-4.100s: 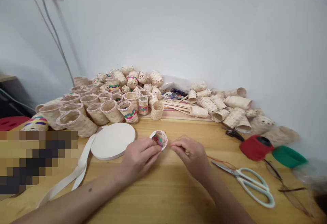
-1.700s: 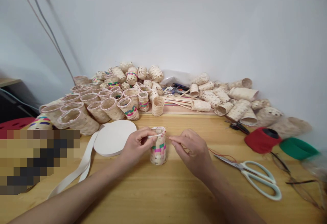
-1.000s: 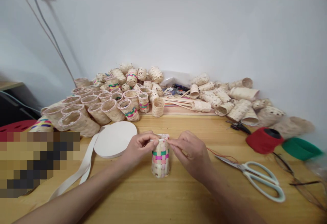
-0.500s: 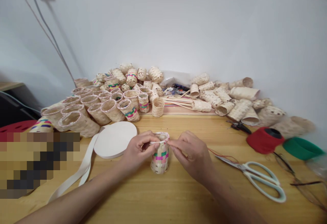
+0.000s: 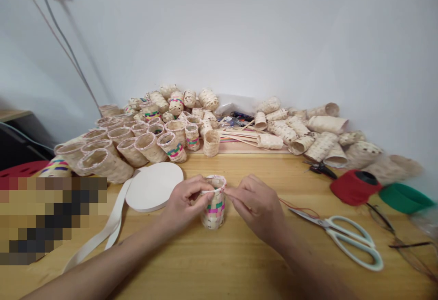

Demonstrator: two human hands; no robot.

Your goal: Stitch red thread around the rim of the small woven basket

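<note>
A small woven basket [image 5: 215, 213] with green and pink bands stands on the wooden table in front of me. Its rim carries a white edging with red-pink stitching along the far and right side. My left hand [image 5: 191, 199] pinches the near left part of that rim between thumb and fingers. At the right side of the rim, my right hand [image 5: 253, 204] is closed, thumb against forefinger; whatever it pinches is too small to make out. An orange-red thread [image 5: 301, 207] lies on the table behind the right hand, beside the scissors [image 5: 342, 236].
A roll of white tape [image 5: 153, 188] lies left, its loose end [image 5: 99, 240] trailing forward. Finished-rim baskets [image 5: 106, 165] crowd the back left, plain ones [image 5: 321, 147] the back right. Red [image 5: 352, 188] and green [image 5: 405, 198] rolls, small snips [image 5: 321, 170] and glasses [image 5: 393, 234] lie right.
The basket has tilted or shifted very slightly, its base a little higher and to the left. Both hands stay at the rim in nearly the same pose.
</note>
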